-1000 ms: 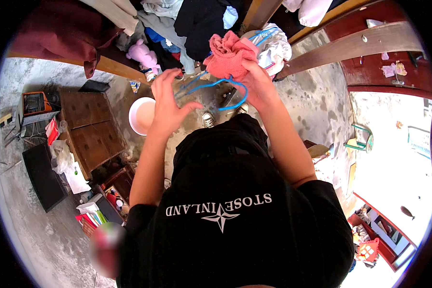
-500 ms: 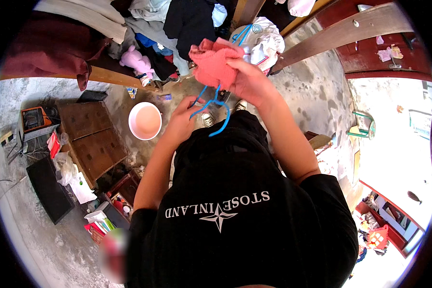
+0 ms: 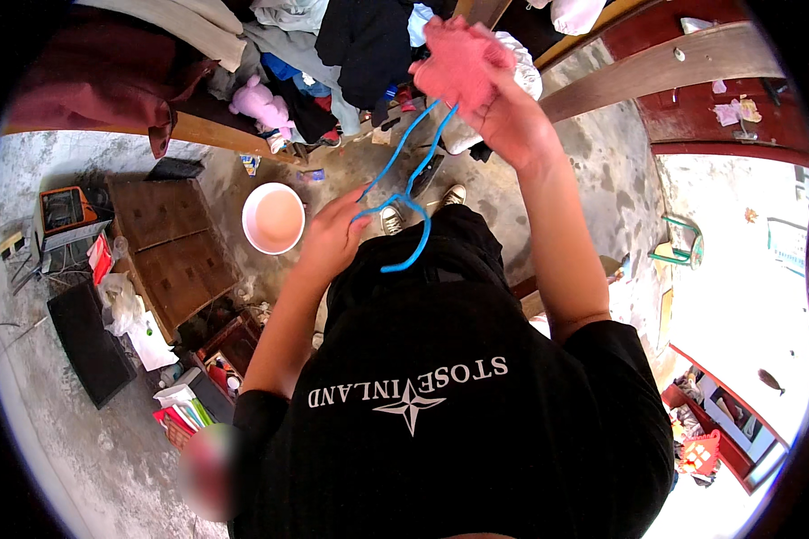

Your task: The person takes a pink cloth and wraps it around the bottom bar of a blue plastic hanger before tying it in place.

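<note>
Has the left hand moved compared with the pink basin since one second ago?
Yes. The left hand has dropped lower, now level with the pink basin, gripping the blue hanger.

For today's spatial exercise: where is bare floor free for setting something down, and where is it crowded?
Bare concrete lies right of the shoes, below the wooden beam, and at far left beyond the black panel. Crowded: around the pink basin, wooden crates and hanging clothes.

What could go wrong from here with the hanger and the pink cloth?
1. The left hand holds the blue hanger only at one low corner, so it may twist or slip out of that grip.
2. The pink cloth is bunched in the raised right hand; part of it could drop onto the bare concrete floor.
3. The pink basin stands on the floor close by the feet; a step that way could tip it.
</note>
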`<action>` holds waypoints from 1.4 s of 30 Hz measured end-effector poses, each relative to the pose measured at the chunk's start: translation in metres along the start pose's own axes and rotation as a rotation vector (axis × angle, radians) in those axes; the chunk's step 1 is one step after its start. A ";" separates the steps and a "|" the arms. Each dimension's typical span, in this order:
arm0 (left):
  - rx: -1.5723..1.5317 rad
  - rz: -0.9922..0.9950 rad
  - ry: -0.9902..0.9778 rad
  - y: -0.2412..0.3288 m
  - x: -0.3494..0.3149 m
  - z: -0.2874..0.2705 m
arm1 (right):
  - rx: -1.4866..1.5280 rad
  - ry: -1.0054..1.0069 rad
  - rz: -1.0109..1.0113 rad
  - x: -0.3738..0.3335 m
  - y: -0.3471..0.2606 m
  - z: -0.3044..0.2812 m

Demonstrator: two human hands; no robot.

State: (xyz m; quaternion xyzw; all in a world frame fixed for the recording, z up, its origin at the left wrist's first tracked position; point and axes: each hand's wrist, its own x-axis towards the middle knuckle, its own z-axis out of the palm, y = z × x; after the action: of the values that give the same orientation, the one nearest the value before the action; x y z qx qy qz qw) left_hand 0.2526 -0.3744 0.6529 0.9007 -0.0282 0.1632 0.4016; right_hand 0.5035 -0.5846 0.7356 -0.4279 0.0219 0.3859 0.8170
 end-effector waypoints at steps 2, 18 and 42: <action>0.076 -0.110 -0.006 0.007 0.011 0.005 | -0.112 -0.013 0.086 -0.008 0.014 0.010; 0.243 0.226 -0.127 0.005 0.039 -0.022 | -0.011 -0.009 -0.038 -0.010 -0.032 -0.018; 0.240 0.141 -0.221 -0.005 0.028 -0.030 | -0.134 0.050 -0.008 -0.026 -0.034 -0.028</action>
State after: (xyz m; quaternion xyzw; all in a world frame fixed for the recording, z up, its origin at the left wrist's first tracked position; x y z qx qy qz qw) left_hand 0.2717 -0.3466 0.6765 0.9504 -0.1158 0.0931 0.2734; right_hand 0.5157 -0.6322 0.7509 -0.4914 0.0148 0.3724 0.7872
